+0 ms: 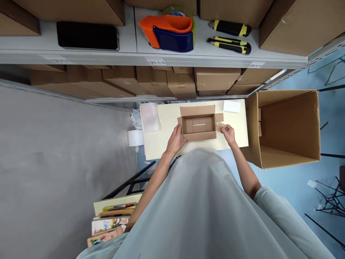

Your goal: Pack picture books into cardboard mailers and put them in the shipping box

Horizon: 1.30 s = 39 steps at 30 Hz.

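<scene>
A small brown cardboard box (198,136) stands on the cream tabletop with its flaps up and folded outward. Its inside shows a bare bottom with a pale line along the middle seam. My left hand (176,139) grips the box at the front left corner, fingers along the left side and thumb by the front wall. At the right side, my right hand (229,134) pinches a small tan piece (221,126) close to the right flap. Whether that piece is joined to the box I cannot tell.
The cream table (167,145) bears a translucent sheet (151,118) and a white box (231,106). A large open carton (289,126) stands at the right. Overhead, a shelf (129,45) holds a phone (87,35), an orange-and-blue tape dispenser (169,32) and two utility knives (230,28).
</scene>
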Each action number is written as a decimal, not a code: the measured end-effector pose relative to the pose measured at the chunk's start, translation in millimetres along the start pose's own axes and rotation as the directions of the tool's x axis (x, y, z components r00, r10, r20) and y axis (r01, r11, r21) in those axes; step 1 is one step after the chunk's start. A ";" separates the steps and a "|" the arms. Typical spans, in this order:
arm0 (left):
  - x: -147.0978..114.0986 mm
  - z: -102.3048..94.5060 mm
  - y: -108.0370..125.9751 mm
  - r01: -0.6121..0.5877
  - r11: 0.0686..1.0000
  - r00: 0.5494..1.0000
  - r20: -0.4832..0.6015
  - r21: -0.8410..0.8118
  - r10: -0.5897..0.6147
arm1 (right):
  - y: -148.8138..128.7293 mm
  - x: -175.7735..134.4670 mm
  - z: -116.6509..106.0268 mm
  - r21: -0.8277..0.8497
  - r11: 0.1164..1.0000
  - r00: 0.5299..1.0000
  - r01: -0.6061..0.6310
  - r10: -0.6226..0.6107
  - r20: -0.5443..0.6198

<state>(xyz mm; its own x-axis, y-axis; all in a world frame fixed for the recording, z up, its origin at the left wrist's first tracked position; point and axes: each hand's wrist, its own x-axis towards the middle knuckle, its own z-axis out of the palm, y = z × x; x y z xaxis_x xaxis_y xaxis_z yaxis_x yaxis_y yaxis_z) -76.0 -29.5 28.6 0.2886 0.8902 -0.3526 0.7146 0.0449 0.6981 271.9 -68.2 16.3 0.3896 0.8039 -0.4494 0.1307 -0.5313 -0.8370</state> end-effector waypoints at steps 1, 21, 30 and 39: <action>0.0 0.1 -0.1 0.005 1.000 1.000 0.001 -0.001 -0.005 | 1.2 0.4 1.7 0.052 0.998 0.999 -0.034 0.033 0.003; -1.3 1.6 -2.6 -0.009 1.000 1.000 0.019 0.027 0.009 | -9.1 5.9 15.6 -0.226 0.972 0.998 -0.057 0.055 -0.014; -3.0 1.5 -3.0 -0.003 0.999 0.999 0.033 0.040 0.002 | -26.6 -12.0 14.8 -0.458 0.858 0.971 0.233 -0.178 0.161; -1.0 -2.5 1.0 -0.017 1.000 1.000 0.024 0.017 0.017 | -18.8 -10.8 15.9 -0.327 0.945 0.998 -0.001 -0.019 -0.057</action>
<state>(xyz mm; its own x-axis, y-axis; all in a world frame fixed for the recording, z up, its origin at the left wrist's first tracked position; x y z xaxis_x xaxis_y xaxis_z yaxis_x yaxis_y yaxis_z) -77.2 -29.2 31.2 0.3160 0.8796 -0.3557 0.7204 0.0216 0.6932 250.8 -62.6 31.9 0.4380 0.7974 -0.4152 0.4211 -0.5900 -0.6889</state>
